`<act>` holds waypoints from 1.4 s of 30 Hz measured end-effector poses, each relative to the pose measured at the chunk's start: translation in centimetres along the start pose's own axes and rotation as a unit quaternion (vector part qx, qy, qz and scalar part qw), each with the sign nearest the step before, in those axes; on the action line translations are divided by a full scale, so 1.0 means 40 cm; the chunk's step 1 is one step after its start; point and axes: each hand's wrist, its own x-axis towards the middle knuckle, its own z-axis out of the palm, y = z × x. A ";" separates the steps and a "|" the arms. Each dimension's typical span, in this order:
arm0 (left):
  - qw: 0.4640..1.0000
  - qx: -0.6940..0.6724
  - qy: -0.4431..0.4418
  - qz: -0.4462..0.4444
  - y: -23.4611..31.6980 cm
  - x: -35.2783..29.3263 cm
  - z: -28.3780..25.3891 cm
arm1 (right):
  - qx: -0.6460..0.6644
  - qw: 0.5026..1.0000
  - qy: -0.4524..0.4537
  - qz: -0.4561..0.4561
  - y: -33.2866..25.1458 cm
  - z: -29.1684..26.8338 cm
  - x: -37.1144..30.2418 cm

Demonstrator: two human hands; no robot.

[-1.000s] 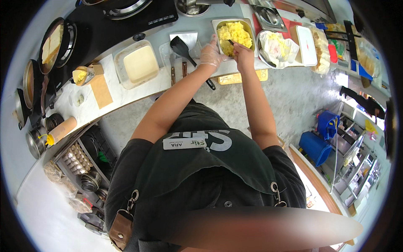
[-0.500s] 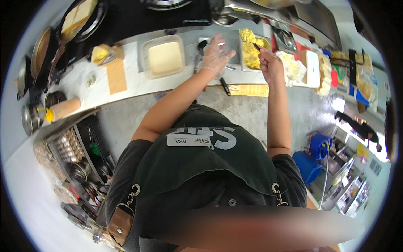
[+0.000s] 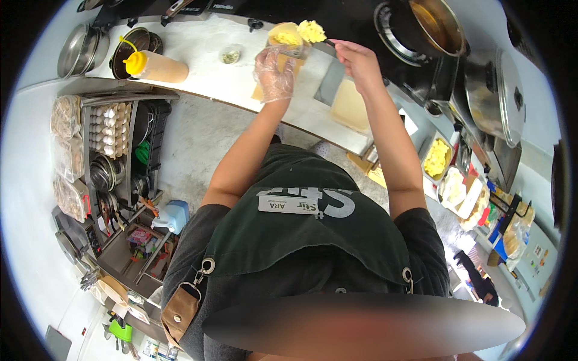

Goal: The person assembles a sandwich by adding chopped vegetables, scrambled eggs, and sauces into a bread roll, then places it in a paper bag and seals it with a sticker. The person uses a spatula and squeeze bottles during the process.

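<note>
My right hand [image 3: 359, 63], bare, is closed on the dark handle of a spoon [image 3: 329, 43]. A heap of yellow egg filling [image 3: 311, 31] sits on the spoon's end, just right of a bread piece [image 3: 276, 30] with the same kind of filling in it. My left hand [image 3: 274, 77], in a clear plastic glove, curls its fingers at the near side of that bread, and they seem to grip its lower part. Brown paper [image 3: 291, 62] lies under the bread and beside the glove. Some of the bread's lower part is hidden by the hand.
On the white counter [image 3: 211, 60] stand a small clear cup [image 3: 230, 55] and a yellow-capped squeeze bottle [image 3: 155, 66]. A rectangular tub [image 3: 350, 105] is partly behind my right forearm. Farther right is a metal tray of egg filling [image 3: 438, 158]. A pot [image 3: 438, 24] stands near a burner.
I have turned left along the counter. The right hand has carried a spoonful of egg from the metal tray to the bread. My gloved left hand has gone from open to curled at the bread.
</note>
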 end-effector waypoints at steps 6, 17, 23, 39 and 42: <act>0.994 -0.005 -0.105 0.030 -0.150 0.127 -0.018 | -0.360 0.887 0.094 -0.275 0.138 0.115 0.133; 0.990 -0.092 -0.088 0.064 -0.202 0.145 0.009 | -0.442 0.758 0.120 -0.464 0.113 0.133 0.114; 0.990 -0.079 -0.096 0.073 -0.202 0.156 0.009 | -0.370 0.868 0.144 -0.297 0.113 0.166 0.102; 0.989 -0.098 -0.093 0.060 -0.194 0.161 0.009 | -0.375 0.859 0.130 -0.323 0.143 0.154 0.101; 0.988 -0.089 -0.119 0.030 -0.192 0.161 0.003 | -0.355 0.864 0.151 -0.323 0.141 0.143 0.104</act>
